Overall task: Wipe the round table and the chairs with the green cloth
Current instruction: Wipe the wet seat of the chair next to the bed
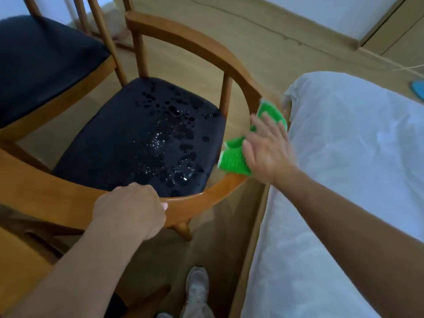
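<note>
A wooden chair (195,45) with a curved backrest rail and a dark seat cushion (128,136) fills the middle of the head view. The cushion is spotted with wet drops. My right hand (267,149) presses the green cloth (234,159) flat against the right curve of the rail, and the cloth wraps over the wood. My left hand (132,210) is closed around the near part of the same rail. The round table is not in view.
A second chair with a dark cushion (43,63) stands at the far left, close to the first. A bed with a white cover (344,180) runs along the right. My shoe (197,285) is on the wooden floor below the chair. A cable crosses the floor at the back.
</note>
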Available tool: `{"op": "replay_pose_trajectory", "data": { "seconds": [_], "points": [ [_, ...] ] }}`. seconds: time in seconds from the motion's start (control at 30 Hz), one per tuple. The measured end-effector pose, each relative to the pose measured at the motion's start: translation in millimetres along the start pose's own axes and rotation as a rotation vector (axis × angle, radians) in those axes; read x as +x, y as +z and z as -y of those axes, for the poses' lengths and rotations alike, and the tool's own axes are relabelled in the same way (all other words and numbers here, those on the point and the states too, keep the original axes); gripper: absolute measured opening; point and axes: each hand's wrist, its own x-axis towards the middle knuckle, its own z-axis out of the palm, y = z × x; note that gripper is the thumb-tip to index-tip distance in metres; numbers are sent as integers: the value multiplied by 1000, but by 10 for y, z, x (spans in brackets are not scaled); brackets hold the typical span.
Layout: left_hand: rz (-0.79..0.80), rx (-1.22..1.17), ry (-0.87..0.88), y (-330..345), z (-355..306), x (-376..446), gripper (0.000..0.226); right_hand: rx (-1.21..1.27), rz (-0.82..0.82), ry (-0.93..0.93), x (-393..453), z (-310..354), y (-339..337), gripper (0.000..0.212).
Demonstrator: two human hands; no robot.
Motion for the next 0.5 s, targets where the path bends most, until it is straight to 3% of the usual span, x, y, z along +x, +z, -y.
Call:
{"op": "replay_pose_trajectory", "data": {
  "seconds": [0.07,0.13,0.17,0.23,0.27,0.33,0.43,0.5],
  "points": [
    [-26,45,-22,20,-67,19,52,143,-92,192,87,76,-6,47],
    [-58,1,-12,49,-154,44,50,107,-353,255,26,336,70,38],
    [-75,-54,17,67,-218,44,45,164,-407,278,-68,480,125,35],
    [-101,-141,99,64,-401,5,36,368,-400,335,-296,743,287,51],
    [-109,-148,141,54,-505,-28,34,540,-310,388,-419,860,356,62],
    [-150,-94,214,45,-678,-77,34,788,-171,437,-639,1028,484,66],
    [-194,-23,268,10,-748,-2,27,959,-315,539,-649,1081,450,62],
    [-131,-47,318,-44,-706,92,23,1082,-388,623,-505,969,398,62]
  ]
}}
